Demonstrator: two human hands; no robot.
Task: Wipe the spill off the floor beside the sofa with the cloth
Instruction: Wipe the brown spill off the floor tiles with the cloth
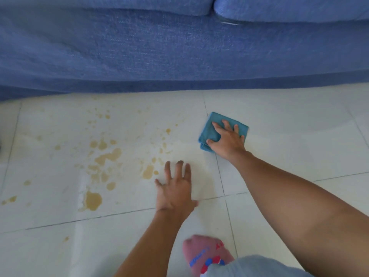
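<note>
A brownish spill [105, 156] lies in puddles and scattered drops across the white tiled floor [279, 126], in front of the blue sofa [159, 52]. A folded teal cloth [209, 129] rests on the floor to the right of the spill. My right hand [227, 139] presses flat on the cloth, fingers spread over it and thumb curled around its left edge. My left hand [174, 188] lies flat on the tile with fingers apart, just right of a puddle and holding nothing.
The sofa's base runs along the whole far side of the floor. A foot in a pink patterned sock [205, 254] stands on the tile at the bottom, beside a knee in pale blue fabric [249, 266]. Bare tile extends to the right.
</note>
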